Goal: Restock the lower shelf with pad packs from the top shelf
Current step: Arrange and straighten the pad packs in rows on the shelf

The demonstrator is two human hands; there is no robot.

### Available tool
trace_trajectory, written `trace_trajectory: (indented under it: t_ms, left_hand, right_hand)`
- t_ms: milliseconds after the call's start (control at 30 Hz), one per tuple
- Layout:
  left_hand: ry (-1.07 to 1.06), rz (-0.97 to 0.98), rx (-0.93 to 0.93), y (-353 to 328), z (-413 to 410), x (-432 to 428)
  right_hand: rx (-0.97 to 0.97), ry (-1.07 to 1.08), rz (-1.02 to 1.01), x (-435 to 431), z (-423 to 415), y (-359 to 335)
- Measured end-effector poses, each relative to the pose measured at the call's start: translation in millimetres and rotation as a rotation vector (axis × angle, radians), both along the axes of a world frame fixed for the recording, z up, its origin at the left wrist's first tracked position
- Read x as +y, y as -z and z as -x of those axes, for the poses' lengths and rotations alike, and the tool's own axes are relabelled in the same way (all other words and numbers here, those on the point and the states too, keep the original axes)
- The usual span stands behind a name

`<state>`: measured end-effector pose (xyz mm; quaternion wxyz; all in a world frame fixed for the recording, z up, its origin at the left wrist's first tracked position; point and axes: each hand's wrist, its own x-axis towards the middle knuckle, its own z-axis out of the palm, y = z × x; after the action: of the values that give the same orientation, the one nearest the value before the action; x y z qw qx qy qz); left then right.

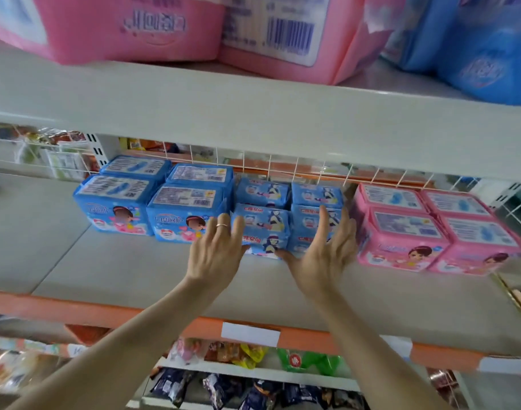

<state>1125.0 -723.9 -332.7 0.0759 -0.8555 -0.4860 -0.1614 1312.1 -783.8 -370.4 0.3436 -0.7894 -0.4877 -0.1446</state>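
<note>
Pad packs (266, 229), blue, stacked, sit behind straight-fingered left hand (216, 255) and right hand (327, 257).

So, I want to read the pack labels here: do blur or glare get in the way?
Head view: soft even light, no glare; small blue packs behind the left hand and right hand fairly sharp; big pink packs above blurred; smaller pink packs at right smeared near the edge; wide lens bows the top shelf.

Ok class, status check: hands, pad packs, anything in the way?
Both open: left hand, right hand, fingers straight. At small blue pad packs, lower shelf. Nothing in the way.
</note>
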Motion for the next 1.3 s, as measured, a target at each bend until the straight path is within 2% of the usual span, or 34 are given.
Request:
trace_trajectory:
  t_ms: [67, 133, 267, 500, 667, 967, 1067, 1300]
  left_hand:
    - [0.163, -0.152, 0.040, 12.9, -4.8, 3.3]
    - [0.243, -0.203, 0.078, 20.1, -11.4, 10.5]
    - [0.209, -0.157, 0.086, 22.9, -21.4, 22.4]
    - [0.232, -0.148, 0.046, 27.4, -30.2, 35.0]
    - [0.221, -0.154, 0.008, 28.6, -35.3, 33.4]
    - [0.157, -0.012, 0.149, 16.9, -39.4, 26.6]
    - [0.143, 0.023, 0.120, 12.1, -34.9, 23.1]
    - [0.217, -0.075, -0.009, -1.1, -14.8, -7.2]
  right_hand:
    - [-0.024, -0.011, 0.054, 0.9, -6.9, 0.3]
    - [-0.035, -0.026, 0.108, 3.0, -11.4, 1.8]
    - [-0.003, -0.080, 0.130, 9.8, -19.1, 7.9]
    - [-0.093, -0.071, 0.211, 21.1, -30.0, 13.2]
    - [-0.052, -0.058, 0.171, 21.3, -26.6, 6.7]
    - [0.006, -0.042, 0.277, 15.5, -21.3, -1.6]
    - [0.008, -0.085, 0.301, 5.0, -20.6, -8.3]
    - [-0.024, -0.051, 0.331, -24.7, -6.7, -28.6]
